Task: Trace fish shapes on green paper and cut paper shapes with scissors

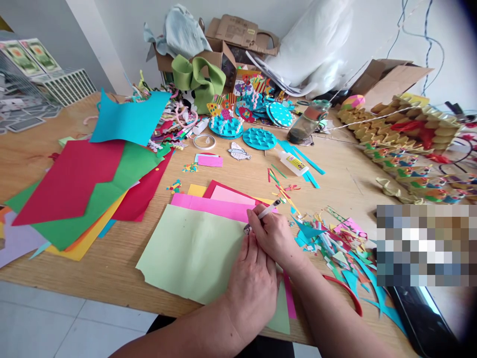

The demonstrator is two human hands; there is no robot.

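Note:
A pale green sheet (190,248) lies on pink and red sheets near the table's front edge. My left hand (255,283) rests flat on its right part, fingers stretched forward. Just beyond those fingertips, my right hand (274,236) grips a white pen (269,211) that slants up to the right. A small round shape, partly hidden by the fingers, shows at the pen's lower end. The pink sheet (216,207) sticks out behind the green one.
Coloured sheets (74,184) are piled at left. Paper scraps (335,243) and red scissors handles (352,293) lie right of my right arm. Farther back are a glue bottle (294,163), blue discs (260,138), a drinking bottle (309,122) and egg trays (395,134).

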